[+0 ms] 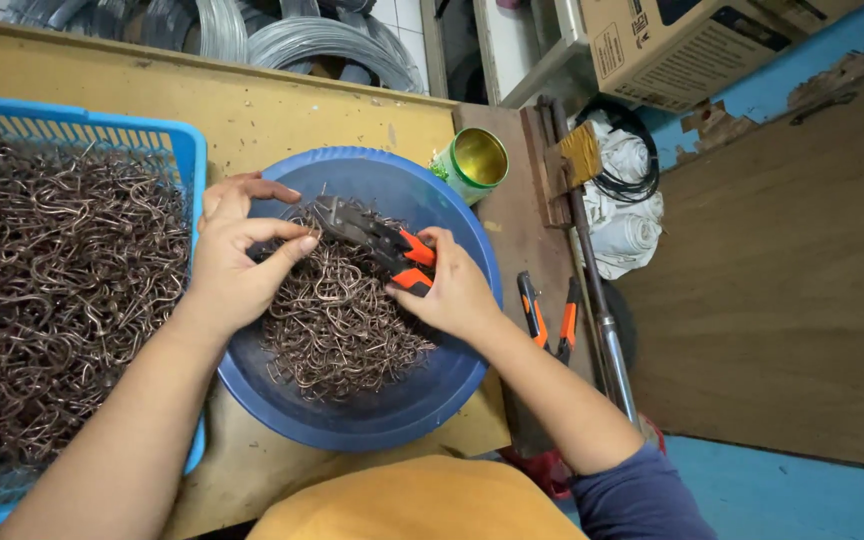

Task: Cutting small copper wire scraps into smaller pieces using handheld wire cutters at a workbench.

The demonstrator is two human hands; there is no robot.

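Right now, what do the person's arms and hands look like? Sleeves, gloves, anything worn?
Both hands are bare, no gloves, rings or watch visible. The left hand leads to a forearm bare as far as the frame shows. The right hand has a bare forearm, with a dark blue-grey sleeve pushed up near the elbow.

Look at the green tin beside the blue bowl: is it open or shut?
Open. The green tin has no lid on, and its shiny gold inside shows from above. It looks empty.

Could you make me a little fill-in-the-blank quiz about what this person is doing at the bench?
1. The right hand grips pliers with ____ handles.
2. The left hand reaches into a round ____ basin of wire hooks.
3. A second pair of pliers lies to the ____ of the basin.

Missing words: orange; blue; right
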